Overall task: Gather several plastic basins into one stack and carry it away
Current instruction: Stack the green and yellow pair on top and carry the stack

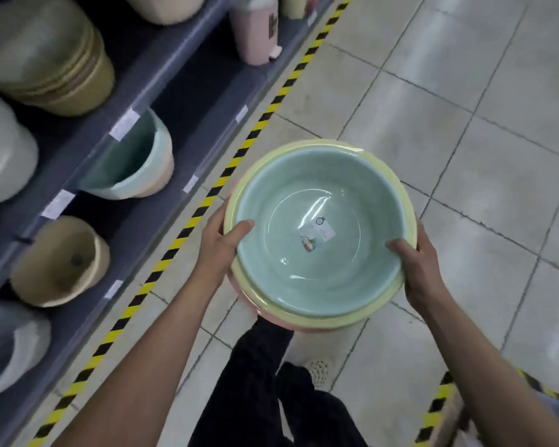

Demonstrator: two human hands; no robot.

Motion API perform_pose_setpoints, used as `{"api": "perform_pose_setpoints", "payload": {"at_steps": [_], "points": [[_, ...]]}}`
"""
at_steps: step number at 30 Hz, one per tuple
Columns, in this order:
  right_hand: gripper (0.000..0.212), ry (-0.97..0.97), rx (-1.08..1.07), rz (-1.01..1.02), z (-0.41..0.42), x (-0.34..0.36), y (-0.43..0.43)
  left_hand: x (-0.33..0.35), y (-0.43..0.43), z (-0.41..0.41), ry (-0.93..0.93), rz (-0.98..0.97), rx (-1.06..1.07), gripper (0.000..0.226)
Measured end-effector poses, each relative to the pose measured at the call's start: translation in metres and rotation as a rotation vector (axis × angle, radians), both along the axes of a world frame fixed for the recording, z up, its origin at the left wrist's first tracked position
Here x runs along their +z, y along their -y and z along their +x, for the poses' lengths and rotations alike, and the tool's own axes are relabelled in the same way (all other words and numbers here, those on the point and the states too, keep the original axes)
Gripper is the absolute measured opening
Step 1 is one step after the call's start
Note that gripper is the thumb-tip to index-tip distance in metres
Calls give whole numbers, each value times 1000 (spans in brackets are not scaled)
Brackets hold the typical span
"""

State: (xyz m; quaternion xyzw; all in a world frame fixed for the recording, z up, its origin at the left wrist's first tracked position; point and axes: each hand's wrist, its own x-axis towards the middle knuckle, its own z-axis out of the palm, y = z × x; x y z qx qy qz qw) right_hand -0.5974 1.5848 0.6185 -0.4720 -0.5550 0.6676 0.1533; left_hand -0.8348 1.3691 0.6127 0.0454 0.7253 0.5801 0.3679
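I hold a stack of plastic basins [317,201] in front of me over the tiled floor. A green basin sits on top, nested inside a yellow basin [397,185], and a pink one [271,314] shows at the bottom edge. A small label lies at the bottom of the green basin. My left hand [221,250] grips the stack's left rim with the thumb inside the green basin. On the right rim, my right hand [417,266] holds the same way, thumb over the edge.
Grey shelves [188,101] run along the left, holding beige, green, white and pink buckets and basins on their sides. Yellow-black tape [226,169] marks the floor along the shelf. My dark trousers and a shoe [318,371] show below the stack. More striped tape lies at bottom right.
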Motion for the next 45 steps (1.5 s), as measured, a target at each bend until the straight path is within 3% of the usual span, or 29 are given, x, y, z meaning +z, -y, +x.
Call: {"api": "perform_pose_setpoints", "payload": {"at_steps": [11,17,26,34,45], "points": [[58,-6,341,27,-199,61,-41,53,15,-113,-2,1,337,35],[61,-7,467,16,-267,69,-87,53,-12,-144,26,21,441,44],[64,24,542,-58,-358,57,-229,53,-139,-208,41,18,582,50],[67,15,765,-6,-462,68,-367,64,-264,-245,66,91,829,49],[68,85,851,-81,-577,14,-417,24,-312,-317,149,43,936,39]]}}
